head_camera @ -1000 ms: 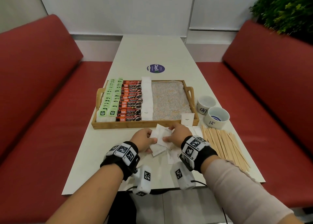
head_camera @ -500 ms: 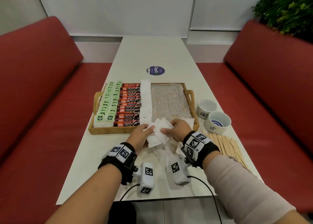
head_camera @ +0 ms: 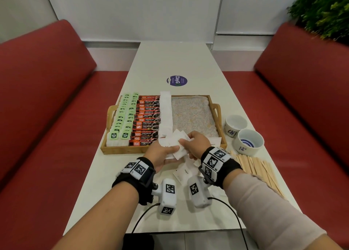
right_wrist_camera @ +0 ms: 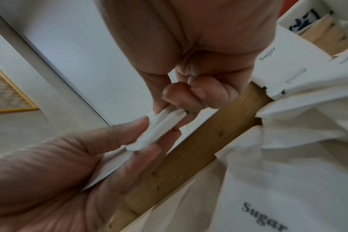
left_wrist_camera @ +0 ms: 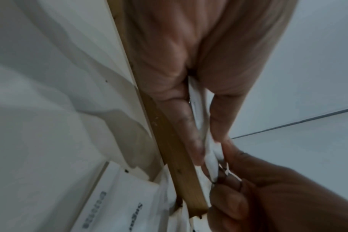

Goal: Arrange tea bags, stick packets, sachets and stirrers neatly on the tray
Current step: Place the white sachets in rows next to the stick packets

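Tea bags [head_camera: 120,119]: two columns at the tray's left end, green tags up; each column runs front to back. Overlapped too tightly to count.
Sticks [head_camera: 147,120]: one column of red-and-black packets just right of the tea bags, each with its long axis across the tray, stacked front to back. About a dozen, overlapped, no exact count.
Sachet row [head_camera: 166,113]: one white column just right of the sticks, running front to back from the far rim to the near one.
Tray [head_camera: 217,110]: wooden, long axis left to right on the counter [head_camera: 170,60]; the right half shows only its speckled liner.
Left hand [head_camera: 160,155]: at the tray's near rim, thumb and fingers pinching a small fan of sachets [head_camera: 177,144] from the left; the wrist view shows the fingers [left_wrist_camera: 187,125] closed on the thin white edges.
Right hand [head_camera: 198,144]: touching the fan from the right, fingers curled and gripping the same sachets over the rim.
Held sachets: flat, fanned, corners pointing away over the tray; number unclear.
Loose sachets [head_camera: 182,173]: several marked "Sugar" on the counter under and behind the hands.
Cups [head_camera: 236,126]: two, right of the tray.
Stirrers [head_camera: 255,166]: a wooden spread on the counter at far right, long axes running roughly near to far; uncounted.
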A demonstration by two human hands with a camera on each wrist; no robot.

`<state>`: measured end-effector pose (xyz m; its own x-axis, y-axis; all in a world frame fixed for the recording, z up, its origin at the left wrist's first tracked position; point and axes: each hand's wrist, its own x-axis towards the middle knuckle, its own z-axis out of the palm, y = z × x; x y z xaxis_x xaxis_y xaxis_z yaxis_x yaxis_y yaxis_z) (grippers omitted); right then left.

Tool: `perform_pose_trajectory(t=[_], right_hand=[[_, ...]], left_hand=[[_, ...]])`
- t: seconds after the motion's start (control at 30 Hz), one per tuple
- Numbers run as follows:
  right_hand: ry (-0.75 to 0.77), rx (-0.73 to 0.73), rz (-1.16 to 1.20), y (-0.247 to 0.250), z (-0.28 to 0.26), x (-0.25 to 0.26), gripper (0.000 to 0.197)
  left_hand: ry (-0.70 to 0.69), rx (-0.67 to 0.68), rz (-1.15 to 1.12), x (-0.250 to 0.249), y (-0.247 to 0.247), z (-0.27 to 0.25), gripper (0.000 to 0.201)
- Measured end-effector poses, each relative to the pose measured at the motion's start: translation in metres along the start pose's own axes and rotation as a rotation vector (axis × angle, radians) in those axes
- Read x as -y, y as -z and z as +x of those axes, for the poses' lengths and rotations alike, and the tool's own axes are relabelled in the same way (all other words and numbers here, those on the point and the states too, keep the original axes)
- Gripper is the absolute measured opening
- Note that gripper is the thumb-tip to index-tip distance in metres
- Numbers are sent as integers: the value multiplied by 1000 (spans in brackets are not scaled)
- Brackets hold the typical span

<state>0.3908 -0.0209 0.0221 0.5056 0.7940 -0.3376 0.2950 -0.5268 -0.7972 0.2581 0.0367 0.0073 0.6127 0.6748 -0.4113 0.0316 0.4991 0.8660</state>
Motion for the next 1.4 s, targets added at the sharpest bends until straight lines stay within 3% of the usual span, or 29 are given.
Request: perform_pose_trajectory(t=[0.13, 0.23, 0.43, 0.67, 0.77, 0.93, 1.03, 1.17, 1.27, 1.4], right_hand=[[38, -25, -8, 0, 5, 3, 13], [29, -89, 18, 1, 12, 5, 20], [-9, -191, 82, 2, 20, 10, 23], [18, -44, 159, 12, 19, 15, 23], [23, 16, 138, 16, 21, 18, 16], [171, -48, 35, 19, 29, 30, 12], [183, -61, -10, 20, 32, 39, 9], [145, -127, 36, 13, 42, 44, 13], [68, -82, 71, 3, 47, 43, 17], [-22, -11, -29, -14, 54, 38, 22]], left_hand=[[-26, -68, -29, -3, 1, 7, 36], [-45, -102, -59, -6, 1, 12, 34], [-68, -65, -77, -12, -1, 18, 36], [-189, -270, -156, -23, 1, 29, 38], [-209, -280, -141, -29, 4, 33, 40], [-230, -198, 23, -41, 7, 35, 36], [-271, -203, 40, -48, 11, 37, 38], [-304, -323, -49, -56, 26, 44, 39], [-316, -404, -73, -60, 40, 50, 40], [-329, -403, -119, -63, 48, 52, 40]])
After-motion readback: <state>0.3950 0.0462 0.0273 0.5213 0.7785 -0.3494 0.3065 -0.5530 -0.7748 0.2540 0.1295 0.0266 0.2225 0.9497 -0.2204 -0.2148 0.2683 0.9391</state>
